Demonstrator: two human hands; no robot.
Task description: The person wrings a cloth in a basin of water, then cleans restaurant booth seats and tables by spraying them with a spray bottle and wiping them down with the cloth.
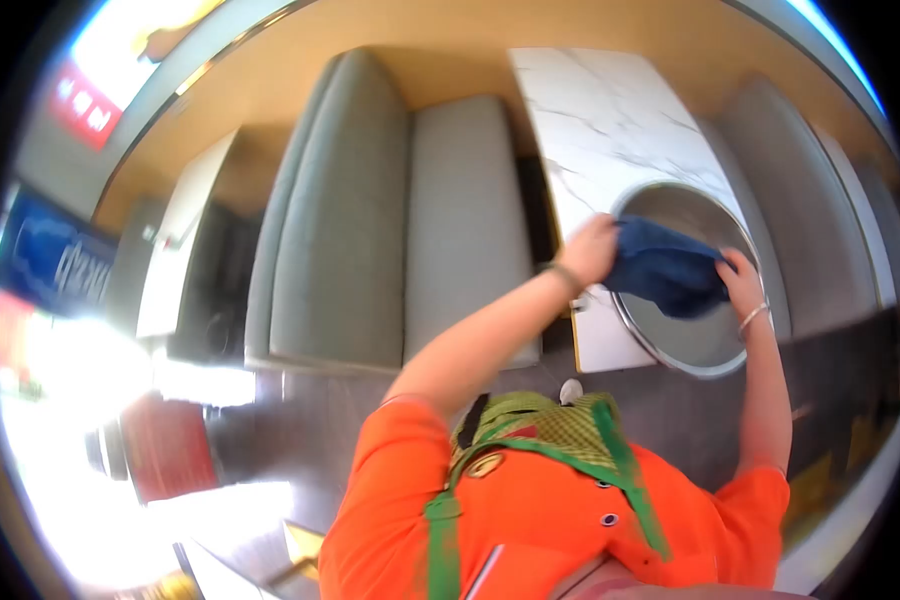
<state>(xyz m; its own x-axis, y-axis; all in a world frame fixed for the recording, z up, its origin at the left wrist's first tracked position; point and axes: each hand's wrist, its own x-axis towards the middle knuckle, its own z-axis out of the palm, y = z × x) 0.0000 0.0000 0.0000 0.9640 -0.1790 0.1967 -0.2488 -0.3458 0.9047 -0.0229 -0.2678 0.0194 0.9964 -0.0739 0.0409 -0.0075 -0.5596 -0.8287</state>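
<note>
A dark blue cloth (665, 268) is stretched between my two hands. My left hand (592, 248) grips its left end, fingers closed round the fabric. At the right end, my right hand (745, 285) pinches the cloth between thumb and fingers. Beneath it is a large round metal basin (685, 348) with a shiny rim, at the near end of a white marble-patterned table (610, 110). The cloth hides the middle of the basin, and I cannot tell whether there is water inside.
A grey padded bench (460, 210) with a high backrest (340, 220) stands left of the table. Another grey bench (795, 190) is on the right. Farther left is a second white-topped table (185, 235). A red box-like object (167, 447) sits on the dark floor at lower left.
</note>
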